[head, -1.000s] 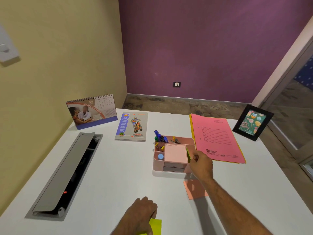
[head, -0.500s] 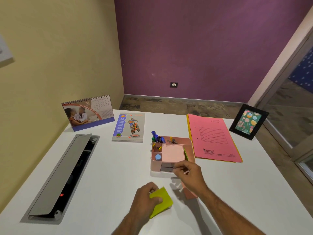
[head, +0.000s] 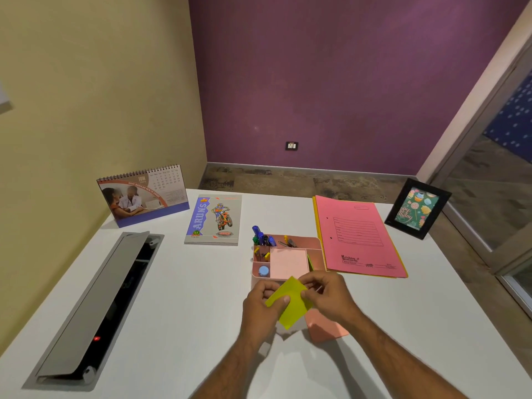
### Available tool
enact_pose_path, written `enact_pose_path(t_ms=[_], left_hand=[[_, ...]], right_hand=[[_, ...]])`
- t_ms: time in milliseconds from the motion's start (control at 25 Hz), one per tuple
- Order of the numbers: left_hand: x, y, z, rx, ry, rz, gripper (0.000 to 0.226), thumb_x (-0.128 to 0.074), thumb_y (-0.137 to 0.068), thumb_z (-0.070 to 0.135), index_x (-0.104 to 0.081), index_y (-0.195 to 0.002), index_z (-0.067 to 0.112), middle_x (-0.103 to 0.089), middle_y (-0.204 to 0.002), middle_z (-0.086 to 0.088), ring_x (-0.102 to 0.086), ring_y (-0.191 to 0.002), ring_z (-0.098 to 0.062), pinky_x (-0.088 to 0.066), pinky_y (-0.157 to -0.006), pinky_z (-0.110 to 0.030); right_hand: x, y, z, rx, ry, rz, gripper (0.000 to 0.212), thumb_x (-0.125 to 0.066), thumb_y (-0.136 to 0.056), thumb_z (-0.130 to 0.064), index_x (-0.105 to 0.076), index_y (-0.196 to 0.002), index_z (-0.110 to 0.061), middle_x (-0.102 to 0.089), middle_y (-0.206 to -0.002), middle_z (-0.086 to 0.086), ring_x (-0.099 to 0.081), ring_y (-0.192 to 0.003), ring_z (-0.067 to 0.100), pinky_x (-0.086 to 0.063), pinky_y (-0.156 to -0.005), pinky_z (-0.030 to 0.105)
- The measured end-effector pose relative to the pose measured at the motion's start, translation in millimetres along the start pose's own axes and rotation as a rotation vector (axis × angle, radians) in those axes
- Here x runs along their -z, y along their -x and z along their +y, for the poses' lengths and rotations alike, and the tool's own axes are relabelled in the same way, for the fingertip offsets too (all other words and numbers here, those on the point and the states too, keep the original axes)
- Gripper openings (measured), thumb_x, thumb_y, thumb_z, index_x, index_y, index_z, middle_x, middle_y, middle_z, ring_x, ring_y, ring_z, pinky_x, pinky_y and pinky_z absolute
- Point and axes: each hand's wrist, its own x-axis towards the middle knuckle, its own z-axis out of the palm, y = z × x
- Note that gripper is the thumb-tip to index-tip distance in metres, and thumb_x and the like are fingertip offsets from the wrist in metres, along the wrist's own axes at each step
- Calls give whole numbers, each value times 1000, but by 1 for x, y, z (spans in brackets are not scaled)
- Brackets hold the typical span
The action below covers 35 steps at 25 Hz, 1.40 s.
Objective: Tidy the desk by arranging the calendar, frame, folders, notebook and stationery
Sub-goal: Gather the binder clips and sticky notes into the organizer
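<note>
Hidden: the front of the pink organiser [head: 288, 254] is blocked by both hands; its drawer cannot be seen.
Left hand [head: 260, 306]: fingers pinch the yellow-green sticky pad [head: 289, 305], raised off the worktop [head: 172, 298].
Right hand [head: 328, 298]: fingers grip the same pad's far corner.
Pink pad [head: 325, 326]: partly covered, flat under the right wrist.
Around: calendar [head: 142, 194], notebook [head: 214, 218], folders [head: 357, 234], frame [head: 417, 208] along the back.

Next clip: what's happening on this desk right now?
A person is tidying a white desk. Both hands, left hand and right hand, hold a yellow-green sticky note pad just in front of the pink organizer. A pink note pad lies on the desk under the right hand. The calendar, notebook, pink folder and photo frame sit along the back.
</note>
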Motion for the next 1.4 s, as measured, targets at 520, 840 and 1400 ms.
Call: enact_pose_path(t_ms=[520,840,1400], left_hand=[[-44,8,-15,-279,-1123,-389,55,-54,-94,41,-32,-143,30,-36,-150,2,-36,-132,-25,-37,-101,-44],[-61,-1,-44,-252,-1481,-764,70,-34,-96,62,-3,-153,37,14,-164,-2,5,-150,-36,-9,-112,-68],[-33,3,-48,-254,-1391,-769,65,-45,-94,59,-27,-149,30,-2,-165,-8,-1,-151,-32,-7,-117,-62]], right_hand=[[23,-40,8,-60,349,402,11,-66,-82,-8,-65,-90,-17,-65,-77,0,-60,-72,17,-53,-64,28],[11,-39,32,-136,497,269,19,-62,-89,-17,-76,-102,-17,-74,-102,-1,-64,-90,17,-51,-78,26],[4,20,94,-249,730,-404,84,-81,-59,-45,-44,-132,-27,-45,-129,-2,-42,-119,16,-49,-95,33]])
